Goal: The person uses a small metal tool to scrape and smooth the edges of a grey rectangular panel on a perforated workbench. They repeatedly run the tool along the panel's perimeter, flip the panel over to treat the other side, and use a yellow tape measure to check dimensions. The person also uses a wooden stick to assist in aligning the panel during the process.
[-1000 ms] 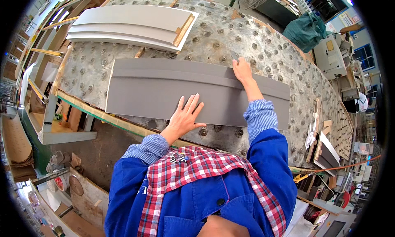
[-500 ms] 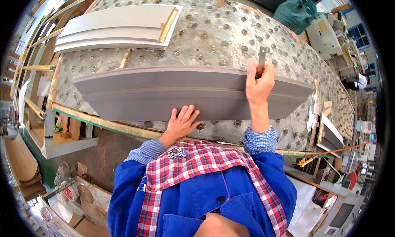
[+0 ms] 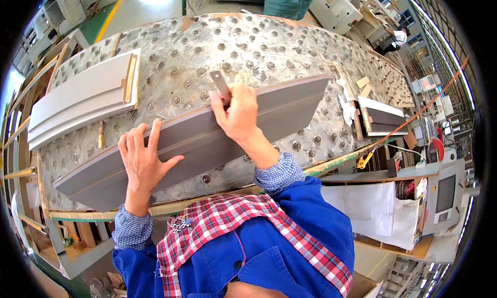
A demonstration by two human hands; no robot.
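A long dark grey panel (image 3: 207, 138) with a grooved face lies slantwise in front of me on a metal table (image 3: 199, 60) studded with ball rollers. My left hand (image 3: 143, 157) rests on its left half, fingers spread, the fingertips at the far edge. My right hand (image 3: 238, 112) is closed around a flat metal scraper-like blade (image 3: 219, 83), whose end with a small hole sticks up past the fist. This fist is at the panel's far edge, near its middle; the blade's lower end is hidden by the hand and panel.
White grooved panels (image 3: 83, 96) are stacked at the table's far left. Right of the grey panel lie a crumpled white scrap (image 3: 347, 109) and shorter panel pieces (image 3: 383, 117). A yellow air gun (image 3: 365, 159) hangs at the near right edge. A green sack (image 3: 290, 2) stands beyond the table.
My left hand has moved from the panel's near edge to its far edge. The right fist has shifted left along the far edge with the blade. The view has turned, so the panel appears slanted.
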